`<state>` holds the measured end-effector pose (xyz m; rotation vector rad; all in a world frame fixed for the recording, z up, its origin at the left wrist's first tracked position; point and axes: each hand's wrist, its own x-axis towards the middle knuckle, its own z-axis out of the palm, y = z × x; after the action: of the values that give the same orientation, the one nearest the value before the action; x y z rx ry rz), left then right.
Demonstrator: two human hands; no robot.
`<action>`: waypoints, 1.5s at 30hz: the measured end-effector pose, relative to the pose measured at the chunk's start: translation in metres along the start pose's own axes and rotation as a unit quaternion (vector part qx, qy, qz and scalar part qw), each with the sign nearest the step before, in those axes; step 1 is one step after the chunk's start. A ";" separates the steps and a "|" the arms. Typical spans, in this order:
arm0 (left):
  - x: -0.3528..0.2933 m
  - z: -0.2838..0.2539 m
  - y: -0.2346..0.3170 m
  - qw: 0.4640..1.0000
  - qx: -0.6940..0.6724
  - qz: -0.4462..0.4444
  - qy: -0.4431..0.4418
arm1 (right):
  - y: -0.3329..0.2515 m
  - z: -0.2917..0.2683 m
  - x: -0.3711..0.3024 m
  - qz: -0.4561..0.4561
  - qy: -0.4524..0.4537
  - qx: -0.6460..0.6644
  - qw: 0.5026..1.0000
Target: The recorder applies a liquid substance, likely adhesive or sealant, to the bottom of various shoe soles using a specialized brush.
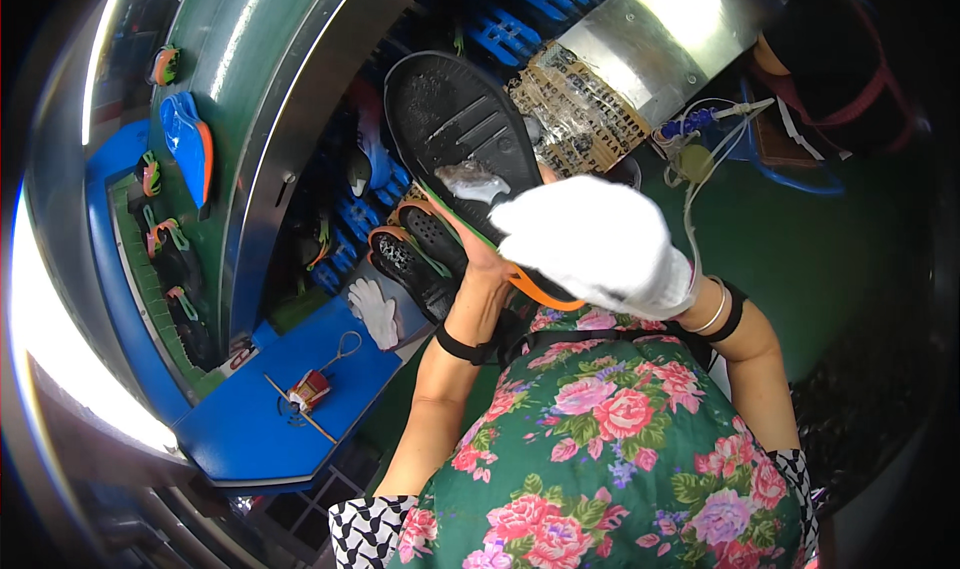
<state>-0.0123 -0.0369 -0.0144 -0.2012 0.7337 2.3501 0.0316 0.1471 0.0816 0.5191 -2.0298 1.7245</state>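
Note:
A black shoe sole (462,104) with an orange and green edge is tilted up in front of my chest. My bare left hand (478,249) grips it from beneath, its fingers mostly hidden behind the sole. My right hand (600,244), in a white knit glove, lies over the sole's near half with its fingers bent together. A greyish-white, shiny patch (472,181) shows on the sole beside the gloved fingertips; whether it is a wet smear or the end of a tool, I cannot tell. Whatever the glove may hold is hidden.
To the left, a green conveyor belt (235,44) carries a blue and orange sole (187,149). A blue table (270,434) bears a white glove (374,312) and a small red-and-white item (308,391). More black soles (400,259) sit beyond my left wrist. Taped cardboard (575,109) covers a metal surface (660,29).

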 end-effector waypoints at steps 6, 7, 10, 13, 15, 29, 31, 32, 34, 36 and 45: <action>0.013 0.020 0.010 0.991 0.034 -0.005 -0.128 | 0.004 -0.013 -0.001 0.017 -0.025 0.021 0.999; 0.013 0.027 0.013 0.994 0.017 0.004 -0.112 | 0.005 -0.024 0.002 0.004 -0.042 -0.002 0.999; 0.012 0.026 0.017 0.995 0.026 0.002 -0.091 | 0.001 -0.013 -0.012 -0.016 -0.079 -0.036 0.996; 0.010 0.021 0.019 0.995 -0.017 -0.030 -0.095 | 0.000 -0.006 -0.015 -0.051 -0.081 -0.054 0.994; 0.011 0.021 0.019 0.996 -0.006 -0.010 -0.094 | -0.002 -0.013 -0.011 -0.007 -0.070 0.000 0.998; 0.024 0.030 0.022 0.992 -0.066 0.039 -0.098 | 0.002 -0.023 -0.018 0.001 -0.062 -0.029 0.998; 0.027 0.036 0.023 0.986 -0.102 0.050 -0.123 | -0.001 -0.018 -0.023 -0.021 -0.071 -0.054 0.996; 0.027 0.036 0.024 0.986 -0.102 0.050 -0.122 | -0.001 -0.014 -0.027 -0.020 -0.060 -0.054 0.997; 0.026 0.035 0.028 0.991 -0.036 0.046 -0.117 | -0.002 -0.018 -0.021 -0.015 -0.071 -0.014 0.997; 0.028 0.032 0.029 0.992 -0.018 0.057 -0.114 | -0.003 -0.025 -0.017 0.038 -0.057 0.031 0.997; 0.029 0.036 0.033 0.990 -0.055 0.081 -0.101 | -0.005 -0.023 -0.022 0.026 -0.065 -0.017 0.997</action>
<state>-0.0537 -0.0214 0.0213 0.0513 0.5412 2.5205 0.0546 0.1696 0.0765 0.5865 -2.1769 1.7238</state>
